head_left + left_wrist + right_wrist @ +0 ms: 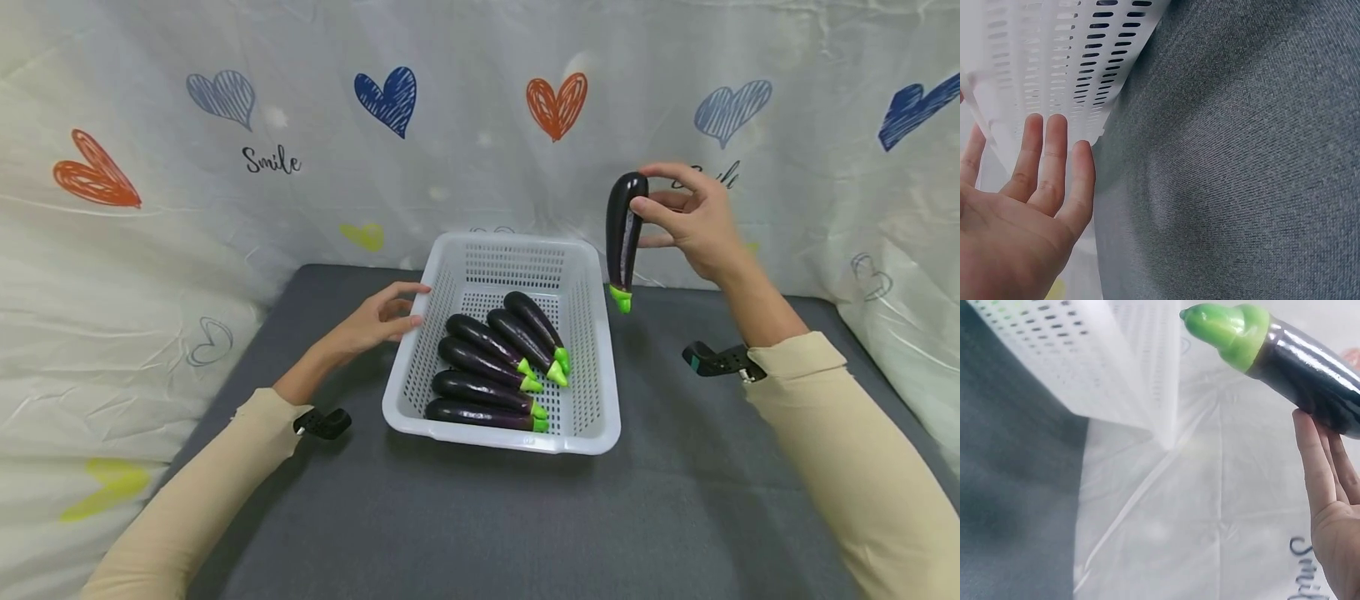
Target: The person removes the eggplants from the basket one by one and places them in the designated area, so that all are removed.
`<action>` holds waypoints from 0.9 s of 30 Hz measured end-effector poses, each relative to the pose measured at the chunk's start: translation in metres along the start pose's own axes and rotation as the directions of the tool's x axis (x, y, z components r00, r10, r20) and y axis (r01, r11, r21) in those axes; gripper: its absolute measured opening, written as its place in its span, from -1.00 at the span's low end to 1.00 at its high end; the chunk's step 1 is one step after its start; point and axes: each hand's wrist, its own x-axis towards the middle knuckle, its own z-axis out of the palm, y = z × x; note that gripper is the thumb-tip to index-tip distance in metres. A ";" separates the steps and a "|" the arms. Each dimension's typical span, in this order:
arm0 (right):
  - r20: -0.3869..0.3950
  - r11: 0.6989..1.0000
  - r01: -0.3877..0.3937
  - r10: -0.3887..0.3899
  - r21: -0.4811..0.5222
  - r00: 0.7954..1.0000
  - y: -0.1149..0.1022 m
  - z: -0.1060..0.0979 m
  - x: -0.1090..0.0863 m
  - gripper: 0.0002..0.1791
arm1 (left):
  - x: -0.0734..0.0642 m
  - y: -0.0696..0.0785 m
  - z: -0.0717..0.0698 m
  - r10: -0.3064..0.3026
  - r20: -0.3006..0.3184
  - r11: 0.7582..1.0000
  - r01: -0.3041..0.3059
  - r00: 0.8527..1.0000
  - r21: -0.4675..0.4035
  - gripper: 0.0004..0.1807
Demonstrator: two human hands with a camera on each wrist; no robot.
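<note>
Raised above the right back corner of a white plastic basket (609, 367), my right hand (693, 218) pinches an eggplant (621, 229) between thumb and fingers near its rounded dark end. The eggplant hangs upright, its green stem end (1229, 331) pointing down. My left hand (375, 318) touches the basket's left rim with thumb and index fingertip. In the left wrist view, the other fingers (1054, 156) of that hand extend loosely beside the basket's slotted outer wall (1094, 56). Inside the basket lie several glossy dark eggplants (480, 362), stems toward the right.
The basket stands on a dark grey cloth-covered table (480, 525). Close behind the table's back edge hangs a pale curtain (465, 167) printed with hearts and words. Dark straps (324, 423) stick out at both sleeve cuffs.
</note>
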 end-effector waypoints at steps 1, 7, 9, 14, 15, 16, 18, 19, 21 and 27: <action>-0.008 1.000 -0.002 0.002 0.000 1.000 0.000 -0.003 -0.002 -0.52 | 0.001 -0.003 -0.001 0.004 0.001 1.000 -0.004 1.000 -0.005 -0.39; -0.059 1.000 -0.021 0.022 0.004 0.998 0.002 -0.021 -0.019 -0.52 | 0.002 -0.004 -0.001 0.006 0.004 1.000 -0.006 1.000 -0.005 -0.40; -0.069 1.000 -0.027 0.028 0.008 0.997 0.003 -0.027 -0.026 -0.52 | 0.003 -0.008 -0.003 0.010 0.003 1.000 -0.010 1.000 -0.001 -0.41; -0.088 0.999 -0.044 0.046 0.017 0.995 0.007 -0.040 -0.040 -0.51 | 0.002 -0.007 -0.003 0.003 0.005 1.000 -0.003 1.000 -0.003 -0.41; -0.090 0.999 -0.050 0.052 0.020 0.995 0.008 -0.043 -0.043 -0.51 | 0.002 -0.006 -0.003 0.001 0.006 1.000 -0.001 1.000 -0.005 -0.41; -0.092 0.998 -0.057 0.059 0.024 0.994 0.010 -0.046 -0.046 -0.51 | 0.001 -0.005 -0.003 -0.001 0.007 1.000 0.002 1.000 -0.005 -0.41; -0.098 0.997 -0.070 0.072 0.026 0.993 0.013 -0.052 -0.052 -0.51 | 0.001 -0.002 -0.002 -0.006 0.010 1.000 0.006 1.000 -0.005 -0.40; -0.100 0.997 -0.080 0.081 0.023 0.992 0.015 -0.055 -0.055 -0.51 | 0.000 0.001 -0.001 -0.007 0.012 1.000 0.007 1.000 -0.004 -0.40; -0.107 0.996 -0.093 0.093 0.004 0.990 0.018 -0.060 -0.061 -0.50 | 0.000 0.004 0.000 -0.008 0.017 1.000 0.008 1.000 -0.006 -0.39; -0.129 0.982 -0.168 0.155 -0.092 0.979 0.027 -0.066 -0.076 -0.49 | 0.001 0.001 -0.001 -0.014 0.015 1.000 0.014 1.000 -0.021 -0.39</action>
